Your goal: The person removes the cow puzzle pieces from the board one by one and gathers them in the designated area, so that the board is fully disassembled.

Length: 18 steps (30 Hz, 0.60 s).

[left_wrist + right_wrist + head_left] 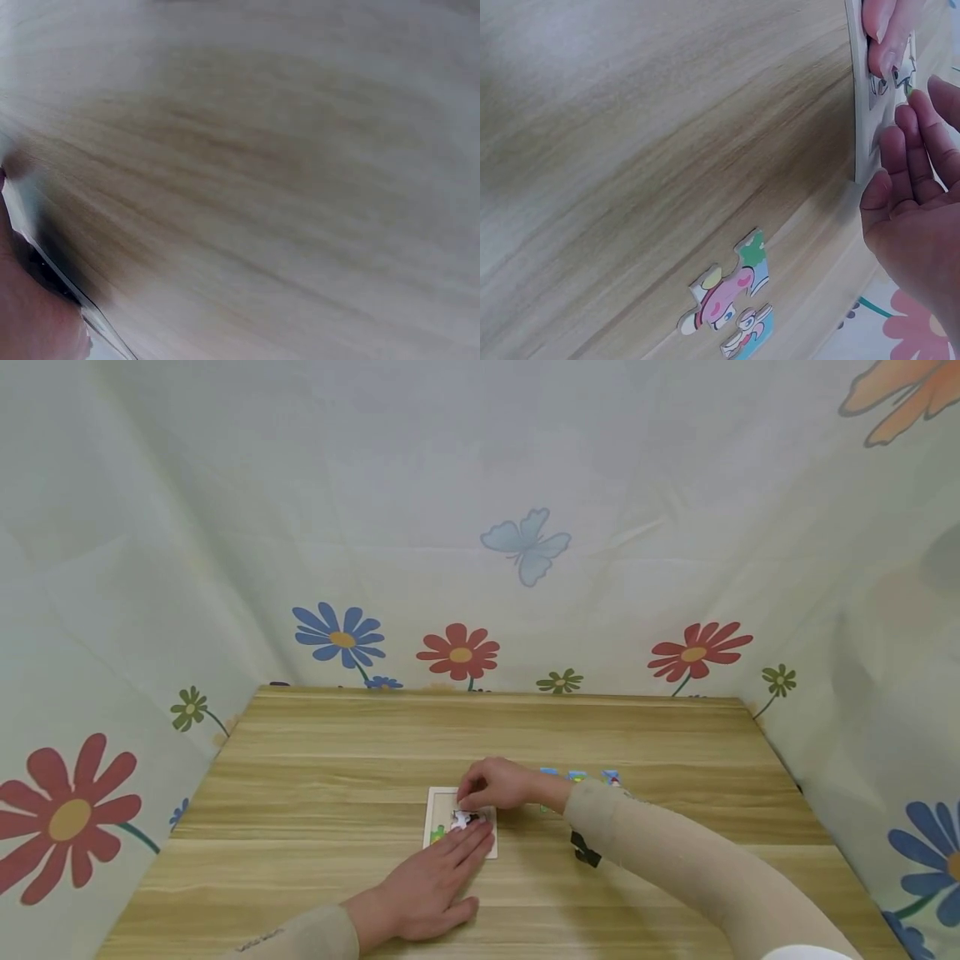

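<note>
A small pale wooden puzzle frame [430, 817] lies on the table, also seen edge-on as a puzzle frame [859, 112] in the right wrist view. Inside it are a green piece [438, 833] and a white-and-black puzzle piece [462, 818]. My left hand [431, 883] rests its straight fingers on the frame's right part, over the pieces. From the far side my right hand [497, 783] reaches in, fingers loosely bent, fingertips at the white piece. In the right wrist view the right hand [919, 187] shows its thumb apart from the index finger. Fingers partly hide the pieces.
Right of the frame lie several loose puzzle pieces, among them a blue-and-yellow piece [576, 776] and a pink-and-green piece [727, 292], partly behind the right forearm. A small black object [585, 850] shows under that forearm. Flowered cloth [525, 610] surrounds the wooden table [337, 743].
</note>
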{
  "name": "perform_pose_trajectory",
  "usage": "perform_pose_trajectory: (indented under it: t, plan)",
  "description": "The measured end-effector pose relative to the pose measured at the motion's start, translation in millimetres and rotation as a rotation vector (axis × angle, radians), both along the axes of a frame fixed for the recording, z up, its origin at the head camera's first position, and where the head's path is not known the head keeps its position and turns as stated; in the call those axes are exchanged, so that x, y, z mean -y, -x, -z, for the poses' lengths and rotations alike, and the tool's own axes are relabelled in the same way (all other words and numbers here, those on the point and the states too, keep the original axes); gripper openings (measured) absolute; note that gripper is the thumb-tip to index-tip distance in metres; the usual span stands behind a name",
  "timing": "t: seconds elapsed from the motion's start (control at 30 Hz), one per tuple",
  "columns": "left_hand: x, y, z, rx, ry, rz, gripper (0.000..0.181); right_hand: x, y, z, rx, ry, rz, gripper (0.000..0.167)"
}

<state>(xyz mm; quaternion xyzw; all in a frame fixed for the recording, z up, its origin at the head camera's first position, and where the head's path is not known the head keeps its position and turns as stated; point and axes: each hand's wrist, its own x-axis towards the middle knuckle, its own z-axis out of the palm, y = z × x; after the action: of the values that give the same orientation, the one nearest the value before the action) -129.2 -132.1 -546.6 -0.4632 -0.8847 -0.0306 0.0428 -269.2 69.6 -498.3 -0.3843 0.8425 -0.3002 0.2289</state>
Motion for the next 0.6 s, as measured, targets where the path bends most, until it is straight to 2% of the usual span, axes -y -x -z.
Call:
perform_pose_trajectory:
  t: [0.27, 0.6]
  plan:
    - [-1.8, -0.3, -0.8, 0.012, -0.013, -0.001, 0.074, 0.6, 1.8, 0.6, 0.036, 0.001, 0.001, 0.004]
    - [-4.4, -3.5, -13.3, 0.07, -0.026, -0.023, 0.069, 4.5, 3.9, 1.3, 0.033, 0.01, -0.015, 0.005]
